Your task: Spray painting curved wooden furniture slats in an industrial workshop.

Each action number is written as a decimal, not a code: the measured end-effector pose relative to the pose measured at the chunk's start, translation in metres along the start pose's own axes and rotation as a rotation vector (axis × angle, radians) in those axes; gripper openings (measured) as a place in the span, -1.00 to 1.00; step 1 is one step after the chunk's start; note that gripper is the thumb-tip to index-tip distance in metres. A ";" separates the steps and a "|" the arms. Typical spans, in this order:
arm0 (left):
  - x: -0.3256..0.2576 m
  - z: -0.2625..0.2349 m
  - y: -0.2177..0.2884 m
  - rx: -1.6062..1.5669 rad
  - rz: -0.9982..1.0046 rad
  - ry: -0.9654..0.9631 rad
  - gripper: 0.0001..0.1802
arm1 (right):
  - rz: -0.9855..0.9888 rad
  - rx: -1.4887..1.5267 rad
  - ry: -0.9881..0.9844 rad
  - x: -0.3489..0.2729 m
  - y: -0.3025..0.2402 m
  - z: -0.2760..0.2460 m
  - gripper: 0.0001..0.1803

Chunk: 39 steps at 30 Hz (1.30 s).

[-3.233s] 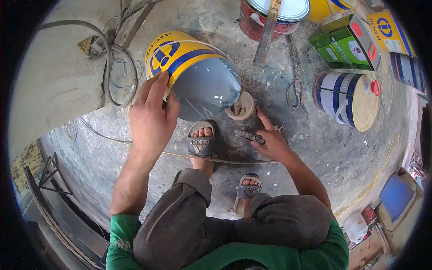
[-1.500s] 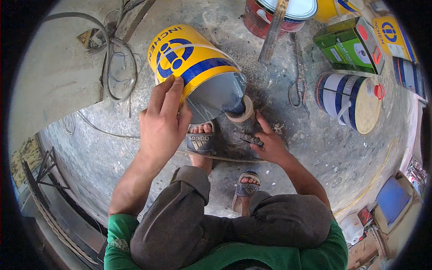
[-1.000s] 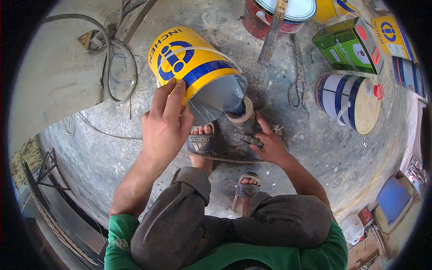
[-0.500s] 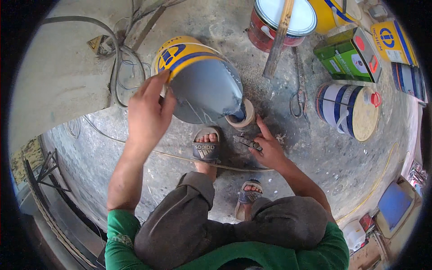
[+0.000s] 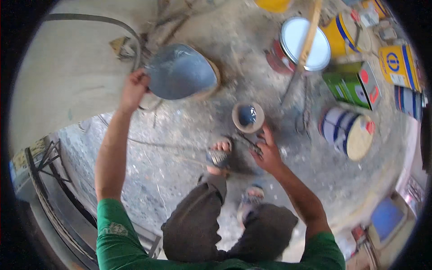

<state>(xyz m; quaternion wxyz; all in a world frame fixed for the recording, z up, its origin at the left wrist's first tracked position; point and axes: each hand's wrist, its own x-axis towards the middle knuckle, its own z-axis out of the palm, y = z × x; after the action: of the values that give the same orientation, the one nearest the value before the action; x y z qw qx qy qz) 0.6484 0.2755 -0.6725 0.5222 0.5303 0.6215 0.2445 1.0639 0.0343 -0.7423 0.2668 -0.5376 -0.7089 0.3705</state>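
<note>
Pinched at its rim by my left hand [image 5: 135,89], a yellow paint bucket [image 5: 216,75] shows its mouth and a grey-coated inside. A small round cup [image 5: 235,118] with a pale, crusted wall holds some grey-blue paint and stands apart from the bucket. My right hand [image 5: 267,156] is closed around a pair of pliers [image 5: 246,142], blurred by motion. Its index finger stretches up to the cup's near right side. Whether the pliers' jaws grip the cup, I cannot tell.
Beyond my right hand are a red can [image 5: 281,56] with a wooden stick [image 5: 310,36] across its lid, a green tin [image 5: 346,85] and a blue-and-white pail [image 5: 337,128] lying on its side. A thick hose [image 5: 96,19] curves at the far left. My sandalled feet stand near the cup.
My left hand has drawn the bucket away to the left and turned it more upright, off the cup. Its paint no longer meets the cup. The right hand stays beside the cup; the view has shifted.
</note>
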 end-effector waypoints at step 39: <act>-0.902 0.083 0.176 -0.678 -1.143 0.721 -0.62 | -0.302 0.451 -1.105 0.009 -0.887 -0.068 -0.66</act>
<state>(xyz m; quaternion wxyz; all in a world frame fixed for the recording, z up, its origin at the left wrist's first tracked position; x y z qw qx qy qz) 0.6972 -0.5144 -0.1970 0.4667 -0.1768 0.8228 0.2718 0.6135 -0.0720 0.0174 0.0167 -0.0898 -0.7148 0.6933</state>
